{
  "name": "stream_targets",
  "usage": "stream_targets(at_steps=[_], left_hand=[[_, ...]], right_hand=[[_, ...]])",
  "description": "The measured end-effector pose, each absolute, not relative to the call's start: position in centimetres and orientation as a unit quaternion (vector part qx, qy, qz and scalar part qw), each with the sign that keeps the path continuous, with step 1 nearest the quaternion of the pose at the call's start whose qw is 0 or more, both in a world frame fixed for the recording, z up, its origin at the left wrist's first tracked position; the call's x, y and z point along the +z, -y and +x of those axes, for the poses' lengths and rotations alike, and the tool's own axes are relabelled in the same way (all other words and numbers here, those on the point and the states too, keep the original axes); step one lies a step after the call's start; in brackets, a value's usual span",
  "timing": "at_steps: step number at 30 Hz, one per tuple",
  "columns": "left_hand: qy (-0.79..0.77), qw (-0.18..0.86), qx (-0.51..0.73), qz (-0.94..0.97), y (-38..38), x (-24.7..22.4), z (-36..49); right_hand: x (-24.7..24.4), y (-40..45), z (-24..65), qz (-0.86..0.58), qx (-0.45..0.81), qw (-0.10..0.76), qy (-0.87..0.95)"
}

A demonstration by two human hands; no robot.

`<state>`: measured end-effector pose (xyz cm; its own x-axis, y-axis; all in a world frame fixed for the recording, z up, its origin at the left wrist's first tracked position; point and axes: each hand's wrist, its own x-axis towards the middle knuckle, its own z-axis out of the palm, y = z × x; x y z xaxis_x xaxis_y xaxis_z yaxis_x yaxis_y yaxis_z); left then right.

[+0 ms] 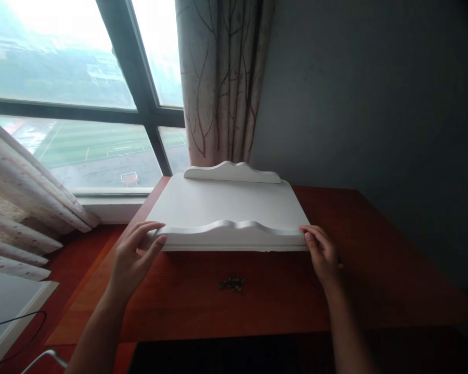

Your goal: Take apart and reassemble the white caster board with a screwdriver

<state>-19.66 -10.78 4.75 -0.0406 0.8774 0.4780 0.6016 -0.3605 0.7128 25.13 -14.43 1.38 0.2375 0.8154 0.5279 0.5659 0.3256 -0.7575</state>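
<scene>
A white panel (230,202) lies on the reddish-brown table, with a wavy-topped white trim board (234,236) standing along its near edge. My left hand (134,254) grips the left end of this trim board, fingers over the top and thumb at the front. At the opposite end, my right hand (322,252) pinches the board between thumb and fingers. A similar wavy strip (232,173) stands along the panel's far edge. In front of the panel sits a small pile of metal pieces, apparently screws (232,283), too small to make out exactly.
The wooden table (273,317) stretches right toward a grey wall (354,104). Behind it hangs a branch-patterned curtain (224,78) beside a large window. A small yellowish item (340,264) shows partly behind my right wrist. A dark cable (42,322) curves at lower left.
</scene>
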Motion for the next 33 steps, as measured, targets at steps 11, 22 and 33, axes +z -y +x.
stream_targets(at_steps=[11, 22, 33], left_hand=[[-0.545, 0.192, 0.453, 0.679, 10.6, 4.3, -21.4], [-0.541, 0.257, 0.482, 0.640, 10.4, 4.5, -21.4], [-0.554, 0.306, 0.523, 0.571, 10.5, 6.1, -19.9]], right_hand=[[1.2, 15.3, 25.4, -0.563, 0.101, 0.519, 0.636], [0.2, 15.0, 25.8, -0.568, 0.115, 0.541, 0.609], [0.4, 14.7, 24.6, -0.560, 0.184, 0.616, 0.523]])
